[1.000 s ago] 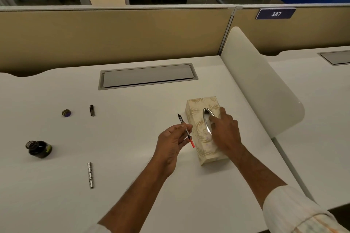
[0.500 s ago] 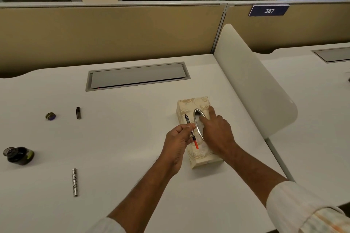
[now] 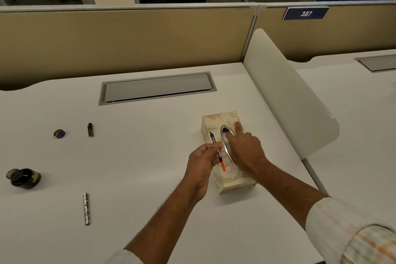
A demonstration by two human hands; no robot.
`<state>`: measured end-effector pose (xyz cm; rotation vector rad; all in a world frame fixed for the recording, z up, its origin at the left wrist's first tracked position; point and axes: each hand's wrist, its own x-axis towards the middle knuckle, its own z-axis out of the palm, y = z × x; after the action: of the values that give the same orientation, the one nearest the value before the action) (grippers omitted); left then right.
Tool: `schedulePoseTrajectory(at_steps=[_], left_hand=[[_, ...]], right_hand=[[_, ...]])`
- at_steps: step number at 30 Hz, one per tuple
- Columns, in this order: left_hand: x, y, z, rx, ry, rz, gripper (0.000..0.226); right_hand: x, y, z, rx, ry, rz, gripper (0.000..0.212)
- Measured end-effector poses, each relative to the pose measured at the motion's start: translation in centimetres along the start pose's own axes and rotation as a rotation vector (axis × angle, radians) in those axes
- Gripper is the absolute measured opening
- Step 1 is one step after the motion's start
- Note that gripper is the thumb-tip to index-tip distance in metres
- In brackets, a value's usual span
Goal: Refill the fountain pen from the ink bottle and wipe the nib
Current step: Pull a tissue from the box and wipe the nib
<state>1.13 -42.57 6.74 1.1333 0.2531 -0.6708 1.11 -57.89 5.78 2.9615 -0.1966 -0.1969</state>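
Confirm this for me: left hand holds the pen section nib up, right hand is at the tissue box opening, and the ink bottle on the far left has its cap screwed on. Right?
Not quite. The head view shows the ink bottle open, its cap lying apart on the desk. The rest stands: the left hand holds the pen section nib up, and the right hand is at the tissue box opening.

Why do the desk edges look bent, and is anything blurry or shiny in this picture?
Head view: the wide-angle lens bows the partition and desk lines; dim, warm light, soft shadows; the sleeve at the corner is smeared; the tissue box ring glints beside the right hand; the left hand and pen look fairly sharp.
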Motion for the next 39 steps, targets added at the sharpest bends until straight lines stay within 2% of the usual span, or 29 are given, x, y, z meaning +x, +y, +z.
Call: schedulePoseTrajectory(at_steps=[9, 13, 16, 24, 27, 32, 34, 36, 39], left_hand=[[0.1, -0.2, 0.0, 0.008, 0.000, 0.003, 0.026], [0.2, -0.4, -0.2, 0.020, -0.001, 0.004, 0.027], [0.3, -0.5, -0.2, 0.046, 0.007, 0.010, 0.027], [0.4, -0.7, -0.3, 0.058, 0.013, 0.020, 0.024], [0.3, -0.6, -0.2, 0.050, 0.017, 0.018, 0.023], [0.5, -0.6, -0.2, 0.042, 0.012, 0.008, 0.022], [0.5, -0.6, -0.2, 0.053, 0.017, 0.007, 0.023], [0.5, -0.5, -0.2, 0.056, 0.020, 0.006, 0.023], [0.3, -0.4, -0.1, 0.050, 0.014, -0.001, 0.025]], right_hand=[[0.0, -0.4, 1.4, -0.009, 0.120, 0.031, 0.037], [-0.6, -1.0, 1.9, 0.133, 0.325, -0.021, 0.033], [-1.5, -1.1, 2.7, 0.233, 0.457, 0.008, 0.025], [-3.2, -2.4, 2.6, 0.568, 0.632, 0.130, 0.006], [-3.5, -3.1, 2.0, 0.684, 0.650, 0.183, 0.030], [-3.3, -3.3, 2.4, 0.626, 0.557, 0.340, 0.026], [-3.3, -3.2, 2.4, 0.616, 0.541, 0.389, 0.017], [-3.3, -3.2, 2.3, 0.652, 0.562, 0.397, 0.012], [-3.5, -3.4, 1.7, 0.813, 0.602, 0.443, 0.016]])
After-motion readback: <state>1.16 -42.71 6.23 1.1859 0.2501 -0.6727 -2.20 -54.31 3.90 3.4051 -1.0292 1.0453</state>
